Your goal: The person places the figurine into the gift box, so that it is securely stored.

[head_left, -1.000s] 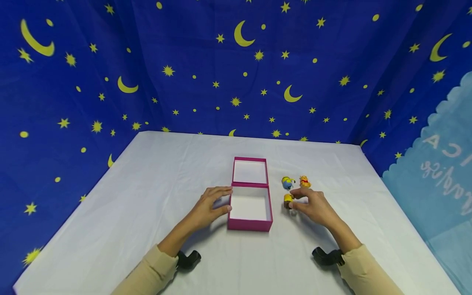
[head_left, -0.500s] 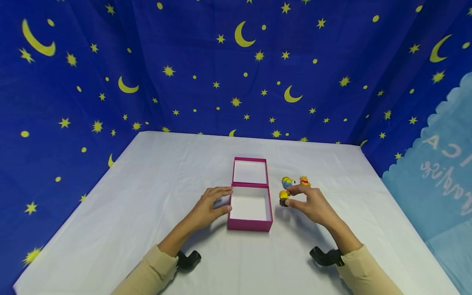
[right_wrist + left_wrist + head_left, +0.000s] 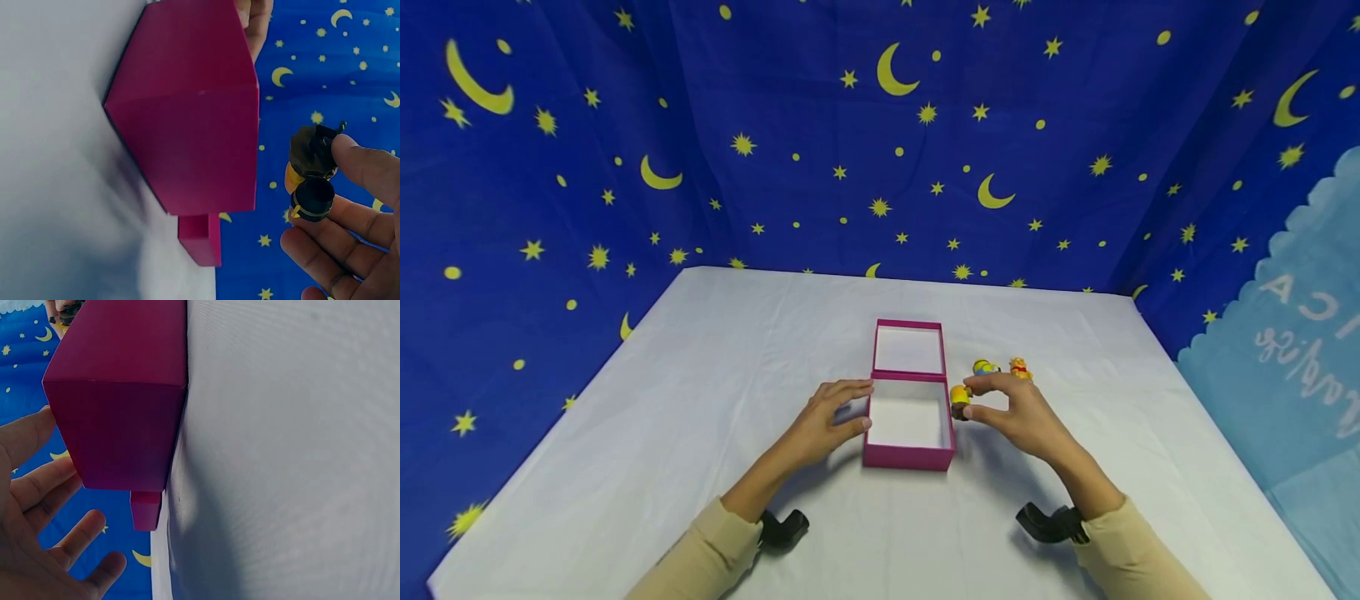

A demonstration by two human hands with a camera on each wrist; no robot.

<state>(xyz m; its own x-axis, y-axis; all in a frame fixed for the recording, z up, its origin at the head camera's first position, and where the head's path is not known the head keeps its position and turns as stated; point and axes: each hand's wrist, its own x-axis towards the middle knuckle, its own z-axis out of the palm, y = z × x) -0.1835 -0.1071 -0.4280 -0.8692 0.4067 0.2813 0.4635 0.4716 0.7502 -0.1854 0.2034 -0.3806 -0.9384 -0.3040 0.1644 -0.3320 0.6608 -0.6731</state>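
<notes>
one yellow-and-dark figurine [image 3: 959, 401] in pinch grip of right hand [image 3: 1022, 417], between thumb and fingers, raised above white cloth-covered table [image 3: 760, 350]. just beside right rim of open magenta box [image 3: 908, 459], outside it. in right wrist view, dark underside toward camera, with round black part near fingers. left hand [image 3: 823, 421] at opposite side of box, loosely open, fingers spread, fingertips on left wall, nothing in grasp. white interior in box; matching lid [image 3: 908, 350] just behind, inside up, edge to edge with it. past right hand, just behind its fingers: yellow-and-blue minion figurine [image 3: 983, 367], partly hidden in head view, and orange winnie-the-pooh figurine [image 3: 1020, 367] in red, to its right. beige sleeves [image 3: 707, 546] on both arms, black wrist mounts [image 3: 784, 530] below. behind table, blue backdrop [image 3: 820, 100] with yellow moons and stars; at far right, light-blue panel [image 3: 1292, 400] with reversed white lettering.
</notes>
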